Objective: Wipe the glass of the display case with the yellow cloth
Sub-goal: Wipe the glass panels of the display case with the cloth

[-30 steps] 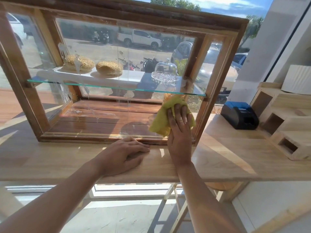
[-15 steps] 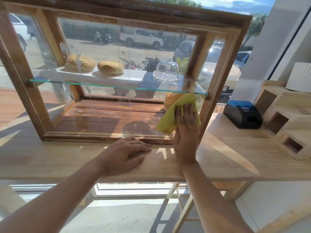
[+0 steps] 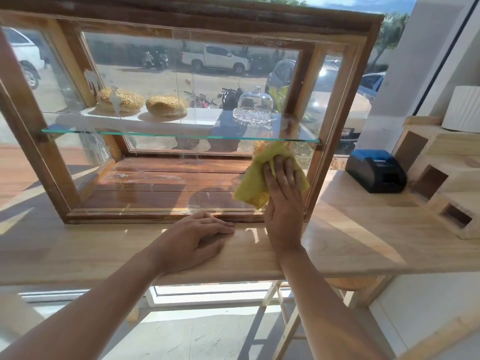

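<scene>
Right hand [image 3: 283,193]: pressing the soft yellow cloth [image 3: 259,178] flat on the front glass, fingers straight and close together, pointing up.
Cloth spot: sitting low on the right side of the clear front glass pane [image 3: 166,162], just under the thin glass shelf [image 3: 179,135] and just beside the right post of the brown wooden display case [image 3: 335,120].
Cloth shape: bunched up, stretching long from top right down to bottom left, sticking out past the fingers on the left and at the top.
Way to go: nearly all the glass lying to the left of the fingers and above them; only a thin strip lying to the right, so probably sweeping left or up next.
Streaks: white drips and smears showing on the left part of the glass, well apart from the cloth.
Nearer hand: right hand touching the glass; left hand [image 3: 192,240] staying off it.
Left hand: resting flat on the pale wooden counter [image 3: 363,229], fingers straight and loose, tips near the bottom rail of the case, holding nothing.
Cloths: one.
Hands: two.
Round seeded breads [image 3: 166,106]: two, sitting on the shelf to the left.
Clear glass dome dish [image 3: 255,106]: one, on the shelf to the right.
Black and blue box machine [image 3: 376,171]: one, on the counter right of the case, maybe a small printer, hard telling.
Job so far: looking partly done, with most of the pane waiting.
</scene>
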